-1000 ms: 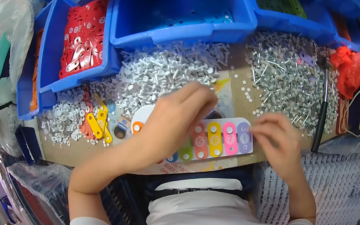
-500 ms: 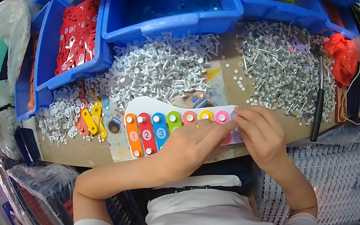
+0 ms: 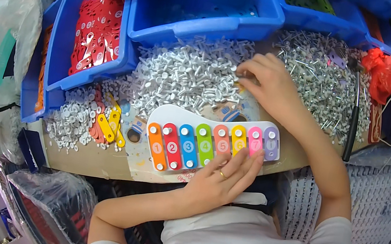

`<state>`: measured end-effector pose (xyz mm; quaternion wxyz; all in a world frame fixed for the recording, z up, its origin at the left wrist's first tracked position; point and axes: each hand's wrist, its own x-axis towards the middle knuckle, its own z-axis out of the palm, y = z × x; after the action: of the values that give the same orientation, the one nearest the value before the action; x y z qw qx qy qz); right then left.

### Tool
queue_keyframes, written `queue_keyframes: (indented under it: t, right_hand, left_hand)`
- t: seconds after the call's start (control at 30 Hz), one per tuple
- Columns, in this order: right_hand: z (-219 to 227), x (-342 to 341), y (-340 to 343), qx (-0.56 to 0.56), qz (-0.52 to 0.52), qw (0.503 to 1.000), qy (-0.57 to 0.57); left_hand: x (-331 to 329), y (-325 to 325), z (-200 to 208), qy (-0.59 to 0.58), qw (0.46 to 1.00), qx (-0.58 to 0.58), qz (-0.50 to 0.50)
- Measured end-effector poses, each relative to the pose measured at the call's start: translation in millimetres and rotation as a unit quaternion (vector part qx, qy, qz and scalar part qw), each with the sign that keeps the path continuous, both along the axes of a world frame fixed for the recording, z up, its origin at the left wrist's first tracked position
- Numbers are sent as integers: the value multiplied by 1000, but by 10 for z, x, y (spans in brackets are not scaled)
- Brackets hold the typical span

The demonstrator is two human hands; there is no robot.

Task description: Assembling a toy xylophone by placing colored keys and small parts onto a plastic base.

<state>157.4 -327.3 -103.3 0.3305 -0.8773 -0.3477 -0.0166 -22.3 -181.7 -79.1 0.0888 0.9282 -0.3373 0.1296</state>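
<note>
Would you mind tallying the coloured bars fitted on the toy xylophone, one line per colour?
On the toy xylophone, under the left hand:
Orange bar: 1
Red bar: 1
Blue bar: 1
Green bar: 1
Salmon bar: 1
Yellow bar: 1
Pink bar: 1
Purple bar: 1
Total: 8
</note>
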Motion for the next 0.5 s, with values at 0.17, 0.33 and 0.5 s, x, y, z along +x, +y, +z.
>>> queue_keyframes:
  t: [0.17, 0.33, 0.5]
  right_hand:
    - [36, -38, 30, 13, -30, 999, 17]
    - [301, -437, -448, 104, -167, 955, 223]
    - [641, -995, -870, 173, -165, 830, 504]
  left_hand:
    - [132, 35, 13, 109, 969, -223, -10]
    - [256, -176, -22, 66, 994, -84, 7]
    - [247, -166, 0, 79, 994, -68, 44]
